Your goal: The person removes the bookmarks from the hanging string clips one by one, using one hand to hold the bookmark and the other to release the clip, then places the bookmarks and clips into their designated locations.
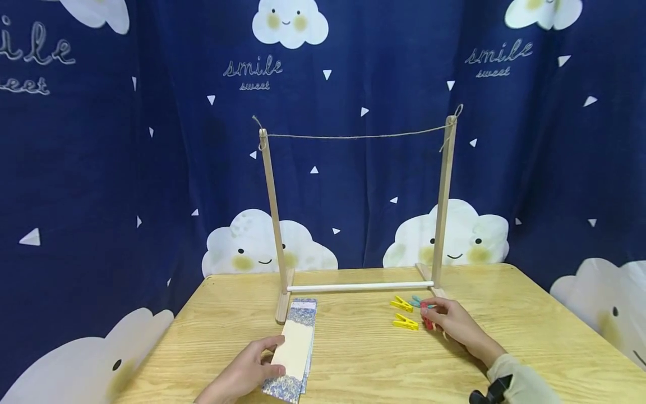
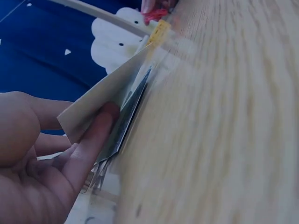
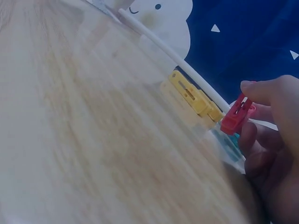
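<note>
My left hand (image 1: 247,365) pinches the near left edge of a long cream card (image 1: 294,343) with blue floral bands at both ends. In the left wrist view this card (image 2: 100,95) tilts up from another one (image 2: 131,119) below it, with a finger on its underside. My right hand (image 1: 456,322) pinches a red clothespin (image 3: 237,114) between thumb and fingers. Beside it on the table are two yellow clothespins, one farther back (image 1: 402,304) and one nearer (image 1: 405,322), and a teal clothespin (image 1: 416,302) partly behind the red one.
A wooden frame stands at the back of the table (image 1: 363,359), its left post (image 1: 275,219) and right post (image 1: 444,207) joined by a string (image 1: 353,137) on top and a white rod (image 1: 360,287) below. A dark blue curtain (image 1: 363,168) with clouds hangs behind.
</note>
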`<control>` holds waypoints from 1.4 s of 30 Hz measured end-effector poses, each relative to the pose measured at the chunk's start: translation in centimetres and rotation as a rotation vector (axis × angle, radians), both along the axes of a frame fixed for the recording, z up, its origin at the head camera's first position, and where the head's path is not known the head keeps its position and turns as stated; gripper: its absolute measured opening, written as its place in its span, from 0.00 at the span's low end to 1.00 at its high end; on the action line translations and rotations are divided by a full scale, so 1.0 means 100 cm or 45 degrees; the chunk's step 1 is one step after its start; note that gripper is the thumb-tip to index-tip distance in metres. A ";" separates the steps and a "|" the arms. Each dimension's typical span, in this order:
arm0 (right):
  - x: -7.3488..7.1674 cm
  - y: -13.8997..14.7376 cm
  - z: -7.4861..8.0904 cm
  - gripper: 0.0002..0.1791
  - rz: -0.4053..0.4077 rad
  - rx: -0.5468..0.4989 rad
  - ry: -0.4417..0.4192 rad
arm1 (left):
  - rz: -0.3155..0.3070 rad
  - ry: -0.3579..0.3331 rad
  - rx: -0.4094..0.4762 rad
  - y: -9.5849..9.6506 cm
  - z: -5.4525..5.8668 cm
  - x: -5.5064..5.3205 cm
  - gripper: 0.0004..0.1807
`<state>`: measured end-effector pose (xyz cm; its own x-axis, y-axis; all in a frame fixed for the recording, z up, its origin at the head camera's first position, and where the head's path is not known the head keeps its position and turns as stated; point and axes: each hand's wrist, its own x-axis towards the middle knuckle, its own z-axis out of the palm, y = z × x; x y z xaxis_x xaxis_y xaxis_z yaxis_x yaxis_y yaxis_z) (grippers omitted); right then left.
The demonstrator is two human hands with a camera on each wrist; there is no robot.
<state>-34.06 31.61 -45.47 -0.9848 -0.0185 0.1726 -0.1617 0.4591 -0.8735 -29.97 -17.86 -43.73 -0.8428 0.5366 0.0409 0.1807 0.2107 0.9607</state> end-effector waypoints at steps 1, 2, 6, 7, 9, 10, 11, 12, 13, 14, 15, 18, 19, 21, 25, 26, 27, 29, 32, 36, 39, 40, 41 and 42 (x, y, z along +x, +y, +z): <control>0.000 -0.001 0.000 0.24 -0.008 -0.004 -0.003 | 0.001 0.002 0.011 0.001 -0.001 0.000 0.37; 0.000 -0.001 0.000 0.24 -0.012 -0.003 -0.006 | 0.001 0.003 0.023 0.001 -0.001 0.000 0.37; 0.000 -0.003 0.001 0.23 -0.024 0.015 -0.014 | 0.018 0.030 0.046 0.005 -0.004 0.000 0.38; 0.000 -0.003 0.001 0.22 -0.033 0.023 -0.011 | 0.024 0.040 0.040 0.006 -0.004 0.000 0.38; -0.001 -0.004 0.001 0.21 -0.058 0.050 0.001 | 0.041 0.061 0.014 0.007 -0.004 0.000 0.38; -0.001 -0.004 0.001 0.21 -0.071 0.070 0.008 | 0.048 0.070 0.001 0.007 -0.004 0.000 0.38; -0.002 -0.003 0.001 0.22 -0.080 0.088 0.016 | 0.055 0.079 -0.016 0.007 -0.004 0.000 0.38; -0.002 -0.003 0.001 0.22 -0.089 0.106 0.016 | 0.064 0.082 -0.032 0.007 -0.003 -0.001 0.38; -0.002 -0.003 0.001 0.23 -0.102 0.130 0.020 | 0.072 0.083 -0.052 0.008 -0.003 -0.001 0.38; -0.002 -0.003 0.001 0.24 -0.107 0.157 0.030 | 0.079 0.088 -0.068 0.008 -0.002 -0.002 0.38; -0.002 -0.002 0.000 0.25 -0.111 0.186 0.044 | 0.084 0.091 -0.085 0.008 -0.002 -0.002 0.38; -0.002 -0.002 0.000 0.26 -0.113 0.300 0.112 | 0.097 0.112 -0.137 0.007 0.000 -0.003 0.38; -0.003 -0.001 -0.001 0.25 -0.116 0.347 0.148 | 0.099 0.121 -0.156 0.007 0.000 -0.003 0.37; -0.003 0.000 -0.003 0.24 -0.128 0.428 0.206 | 0.110 0.153 -0.188 0.007 0.000 -0.003 0.36; -0.004 0.002 -0.009 0.21 -0.164 0.516 0.270 | 0.144 0.207 -0.220 0.007 -0.002 -0.001 0.33; -0.004 0.002 -0.010 0.20 -0.171 0.522 0.278 | 0.154 0.216 -0.225 0.008 -0.002 -0.001 0.32; -0.003 0.003 -0.011 0.18 -0.176 0.530 0.287 | 0.164 0.224 -0.230 0.008 -0.003 0.000 0.31; -0.003 0.002 -0.013 0.16 -0.176 0.548 0.307 | 0.179 0.231 -0.241 0.009 -0.004 0.000 0.31; -0.003 0.001 -0.014 0.14 -0.193 0.562 0.314 | 0.194 0.246 -0.262 0.010 -0.003 0.000 0.31; -0.003 -0.001 -0.013 0.14 -0.216 0.587 0.306 | 0.204 0.264 -0.294 0.010 -0.001 0.001 0.32; -0.003 -0.002 -0.010 0.14 -0.218 0.612 0.304 | 0.207 0.279 -0.322 0.009 0.000 0.000 0.31; -0.003 -0.002 -0.009 0.15 -0.220 0.618 0.300 | 0.207 0.282 -0.330 0.009 0.001 0.000 0.31; -0.003 -0.002 -0.009 0.15 -0.221 0.627 0.297 | 0.208 0.286 -0.338 0.009 0.001 0.000 0.31; -0.003 -0.002 -0.008 0.15 -0.223 0.630 0.292 | 0.209 0.288 -0.347 0.009 0.001 0.000 0.30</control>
<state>-34.41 31.38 -46.24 -0.9189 0.0083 0.3943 -0.2065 0.8416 -0.4991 -29.96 -16.94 -43.64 -0.9045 0.4119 0.1103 0.3243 0.4963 0.8053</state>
